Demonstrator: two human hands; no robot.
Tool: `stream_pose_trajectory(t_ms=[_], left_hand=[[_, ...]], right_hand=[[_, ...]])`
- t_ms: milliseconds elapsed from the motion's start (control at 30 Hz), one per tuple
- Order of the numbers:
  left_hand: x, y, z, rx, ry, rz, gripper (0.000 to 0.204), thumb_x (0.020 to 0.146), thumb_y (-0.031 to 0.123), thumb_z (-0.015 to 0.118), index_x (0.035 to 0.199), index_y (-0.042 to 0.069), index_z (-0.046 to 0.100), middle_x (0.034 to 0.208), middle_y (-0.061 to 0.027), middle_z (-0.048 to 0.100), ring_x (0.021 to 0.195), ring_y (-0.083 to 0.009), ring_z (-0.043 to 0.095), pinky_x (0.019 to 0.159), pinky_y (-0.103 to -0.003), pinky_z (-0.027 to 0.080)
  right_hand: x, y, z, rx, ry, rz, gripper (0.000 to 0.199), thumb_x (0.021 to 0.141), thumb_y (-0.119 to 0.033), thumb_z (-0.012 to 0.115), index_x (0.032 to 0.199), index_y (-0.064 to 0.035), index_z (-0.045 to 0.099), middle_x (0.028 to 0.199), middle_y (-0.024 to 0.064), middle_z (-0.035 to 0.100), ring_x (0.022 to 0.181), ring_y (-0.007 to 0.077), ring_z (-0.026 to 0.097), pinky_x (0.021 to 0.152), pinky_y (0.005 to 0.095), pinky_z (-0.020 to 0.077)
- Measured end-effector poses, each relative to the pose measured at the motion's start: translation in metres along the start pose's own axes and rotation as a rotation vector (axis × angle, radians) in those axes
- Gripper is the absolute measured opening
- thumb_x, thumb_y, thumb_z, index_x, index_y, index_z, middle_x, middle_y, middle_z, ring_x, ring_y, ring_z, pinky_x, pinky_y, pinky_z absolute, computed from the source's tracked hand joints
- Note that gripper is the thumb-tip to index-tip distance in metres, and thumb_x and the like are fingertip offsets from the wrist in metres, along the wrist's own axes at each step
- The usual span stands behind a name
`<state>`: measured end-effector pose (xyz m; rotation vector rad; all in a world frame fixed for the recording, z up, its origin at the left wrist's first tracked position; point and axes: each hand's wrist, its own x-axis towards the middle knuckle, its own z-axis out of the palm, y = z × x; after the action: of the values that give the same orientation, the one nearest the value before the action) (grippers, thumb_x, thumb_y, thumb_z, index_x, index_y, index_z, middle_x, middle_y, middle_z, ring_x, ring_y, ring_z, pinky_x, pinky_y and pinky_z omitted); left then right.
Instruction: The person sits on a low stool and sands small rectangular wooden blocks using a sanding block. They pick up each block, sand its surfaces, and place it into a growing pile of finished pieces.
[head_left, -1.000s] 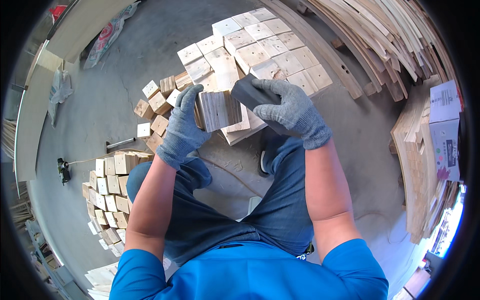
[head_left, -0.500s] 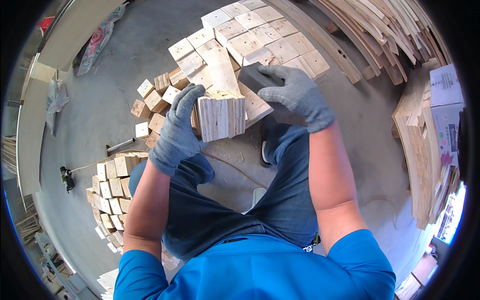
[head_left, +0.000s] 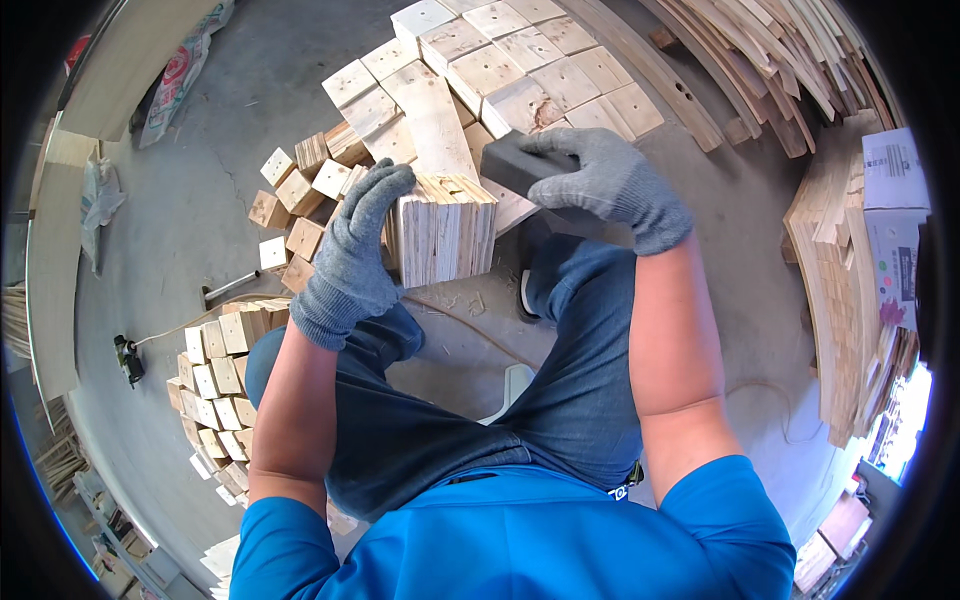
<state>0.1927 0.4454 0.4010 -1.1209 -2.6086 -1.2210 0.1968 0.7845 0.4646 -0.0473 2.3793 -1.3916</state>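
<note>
In front of me, a squared stack of thin wooden strips [head_left: 447,235] stands on end on a pale wooden board [head_left: 432,115]. My left hand [head_left: 355,245], in a grey knit glove, lies along the stack's left side with its fingers stretched upward. On the right, my gloved right hand [head_left: 610,185] grips a dark grey rectangular block [head_left: 525,165], thumb on the near side. That block is just right of the stack's top, tilted, with a small gap between them. My right palm hides its far end.
Beyond are rows of square wooden blocks [head_left: 530,55]. Loose blocks [head_left: 297,190] lie to the left, above a second block pile [head_left: 215,385]. A cord [head_left: 480,330] crosses the floor near a small dark tool [head_left: 130,360]. Long boards [head_left: 740,70] and a carton [head_left: 893,225] are at right.
My right hand has moved slightly to the right with the dark grey block, away from the stack. My left hand stays against the stack's side.
</note>
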Motion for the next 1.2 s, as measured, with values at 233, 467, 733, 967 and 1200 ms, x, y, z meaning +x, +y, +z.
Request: stream_pose_trajectory(t_ms=[233, 467, 733, 967, 1200], left_hand=[[0.001, -0.003, 0.002, 0.04, -0.028, 0.011, 0.111, 0.05, -0.005, 0.088, 0.154, 0.01, 0.054, 0.156, -0.0174, 0.055, 0.154, -0.042, 0.045, 0.13, -0.051, 0.038], [0.002, 0.004, 0.007, -0.032, 0.044, -0.03, 0.098, 0.063, 0.011, 0.095, 0.151, 0.005, 0.053, 0.15, -0.02, 0.057, 0.146, -0.0405, 0.054, 0.125, -0.049, 0.044], [0.019, 0.006, 0.004, -0.722, 0.231, -0.642, 0.103, 0.067, 0.033, 0.098, 0.151, -0.004, 0.051, 0.136, -0.018, 0.068, 0.125, -0.0289, 0.067, 0.115, -0.042, 0.052], [0.017, -0.004, 0.011, -1.137, 0.228, -0.775, 0.073, 0.096, 0.03, 0.075, 0.155, -0.004, 0.047, 0.138, -0.0193, 0.064, 0.127, -0.028, 0.068, 0.112, -0.042, 0.055], [0.015, -0.009, 0.013, -1.162, 0.312, -0.775, 0.065, 0.1, 0.03, 0.074, 0.151, -0.002, 0.051, 0.137, -0.0188, 0.064, 0.128, -0.0272, 0.067, 0.113, -0.043, 0.055]], right_hand=[[-0.001, 0.011, 0.004, 0.074, -0.062, -0.105, 0.068, 0.075, -0.032, 0.085, 0.137, -0.006, 0.075, 0.117, 0.0179, 0.079, 0.102, 0.0243, 0.074, 0.095, 0.0337, 0.0584], [0.014, 0.022, -0.001, -0.05, -0.019, -0.064, 0.067, 0.078, -0.035, 0.082, 0.137, -0.0036, 0.074, 0.119, 0.0201, 0.079, 0.106, 0.0296, 0.075, 0.098, 0.0378, 0.0587], [0.008, 0.012, 0.006, -0.075, 0.246, -0.07, 0.07, 0.084, -0.036, 0.086, 0.143, -0.0026, 0.069, 0.131, 0.0215, 0.076, 0.117, 0.0304, 0.075, 0.105, 0.0385, 0.0565], [0.017, 0.01, 0.022, -0.06, 0.404, -0.152, 0.066, 0.087, -0.028, 0.089, 0.144, -0.0019, 0.069, 0.135, 0.0225, 0.074, 0.122, 0.0292, 0.073, 0.106, 0.0384, 0.0568], [0.028, 0.003, 0.047, 0.055, 0.467, -0.257, 0.068, 0.086, -0.022, 0.091, 0.143, 0.0028, 0.067, 0.135, 0.0231, 0.072, 0.123, 0.03, 0.072, 0.108, 0.0386, 0.0568]])
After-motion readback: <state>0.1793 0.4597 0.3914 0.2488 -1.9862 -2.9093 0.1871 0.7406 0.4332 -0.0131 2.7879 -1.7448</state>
